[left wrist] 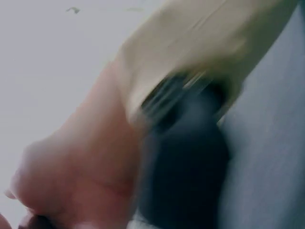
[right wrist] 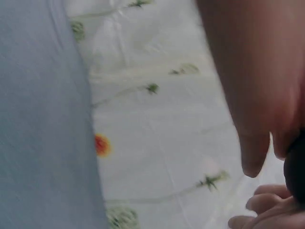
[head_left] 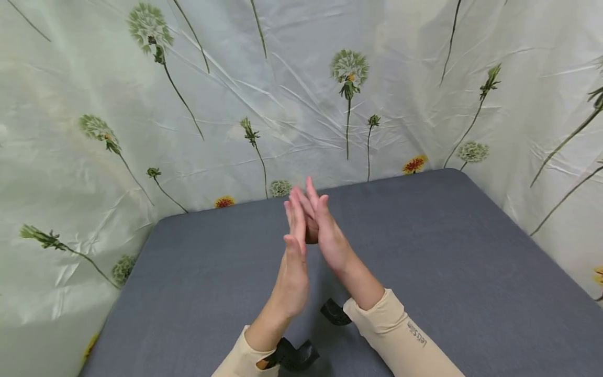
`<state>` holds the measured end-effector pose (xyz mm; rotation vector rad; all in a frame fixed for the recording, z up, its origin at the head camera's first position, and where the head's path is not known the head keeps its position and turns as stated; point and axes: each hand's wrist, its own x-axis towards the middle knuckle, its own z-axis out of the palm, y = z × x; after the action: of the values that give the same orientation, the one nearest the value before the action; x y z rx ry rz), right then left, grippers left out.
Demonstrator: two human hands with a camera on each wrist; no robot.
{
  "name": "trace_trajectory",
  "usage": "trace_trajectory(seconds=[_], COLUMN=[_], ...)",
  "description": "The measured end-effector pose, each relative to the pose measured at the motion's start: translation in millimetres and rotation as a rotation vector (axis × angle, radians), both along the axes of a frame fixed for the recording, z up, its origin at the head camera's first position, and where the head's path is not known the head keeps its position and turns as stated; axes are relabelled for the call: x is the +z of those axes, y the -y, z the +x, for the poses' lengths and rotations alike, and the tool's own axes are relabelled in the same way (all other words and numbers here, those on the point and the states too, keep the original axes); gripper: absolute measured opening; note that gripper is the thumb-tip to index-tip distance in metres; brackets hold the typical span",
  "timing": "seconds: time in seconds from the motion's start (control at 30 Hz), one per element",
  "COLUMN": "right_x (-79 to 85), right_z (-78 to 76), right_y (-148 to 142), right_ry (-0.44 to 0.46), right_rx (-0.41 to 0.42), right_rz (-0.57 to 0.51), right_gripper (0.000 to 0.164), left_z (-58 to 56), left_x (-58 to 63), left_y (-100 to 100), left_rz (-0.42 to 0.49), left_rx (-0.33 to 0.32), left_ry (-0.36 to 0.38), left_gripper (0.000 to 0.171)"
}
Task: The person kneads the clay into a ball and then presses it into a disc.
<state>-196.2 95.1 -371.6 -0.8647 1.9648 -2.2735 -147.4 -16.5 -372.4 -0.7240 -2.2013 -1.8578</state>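
Note:
Both hands are raised over the grey table in the head view, palms facing and fingers straight, pointing away. The left hand (head_left: 292,277) is nearer, and the right hand (head_left: 333,243) leans toward it from the right. Between the palms shows a brown rounded lump (head_left: 312,234), mostly hidden by the hands; I cannot tell its kind. In the right wrist view a dark rounded edge of the lump (right wrist: 296,171) appears beside the fingers (right wrist: 268,202) of the left hand. Blur softens the left hand (left wrist: 81,167) in the left wrist view.
The grey table (head_left: 212,272) spreads under the hands. Behind and beside it hangs a pale cloth (head_left: 292,94) printed with dandelions. Black wrist camera mounts (head_left: 297,357) stick out below the cream sleeves (head_left: 400,335).

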Motion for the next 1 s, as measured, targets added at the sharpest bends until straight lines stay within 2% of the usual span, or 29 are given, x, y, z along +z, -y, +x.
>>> trace_trajectory(seconds=[0.17,0.27,0.37,0.43,0.53,0.63,0.7,0.83,0.9,1.0], right_x=[-10.8,-9.5,-3.2,1.7,7.0,6.8,3.2,-8.5,-13.6,-16.3], right_z=[11.4,18.5,18.4,14.8,7.4,0.6,-2.4,1.4,8.6,20.9], right_y=[26.8,31.9,25.6,17.6,4.1,-4.9,-3.8,15.0,26.0,33.0], right_ry=[-0.106,-0.153,-0.196,-0.192,-0.137,-0.050,-0.016,-0.043,-0.068,-0.108], right_rx=[0.088,0.073,0.006,-0.032,-0.066,-0.021,0.026,0.103,0.105,0.058], right_rz=[0.053,0.058,0.063,0.062,0.041,-0.023,-0.047,-0.014,0.007,0.029], right_gripper=[0.091,0.086,0.088,0.091,0.097,0.102,0.103,0.094,0.087,0.078], left_z=[-15.1,-22.5,-23.0,-18.7,-8.1,2.2,4.5,-2.1,-8.3,-15.7], left_x=[12.0,9.5,2.2,-2.3,-6.9,-5.7,-1.1,12.1,15.3,12.2], left_y=[26.1,33.8,27.9,18.9,4.8,-3.8,-3.5,10.4,21.6,32.9], left_rz=[0.115,0.125,0.093,0.069,0.011,-0.036,-0.040,0.022,0.060,0.113], left_rx=[0.087,0.091,0.054,0.027,-0.001,-0.015,-0.007,0.064,0.088,0.095], left_ry=[0.046,0.101,0.106,0.082,0.029,-0.010,-0.033,-0.049,-0.018,0.077], left_gripper=[0.098,0.100,0.098,0.096,0.089,0.085,0.086,0.092,0.095,0.095])
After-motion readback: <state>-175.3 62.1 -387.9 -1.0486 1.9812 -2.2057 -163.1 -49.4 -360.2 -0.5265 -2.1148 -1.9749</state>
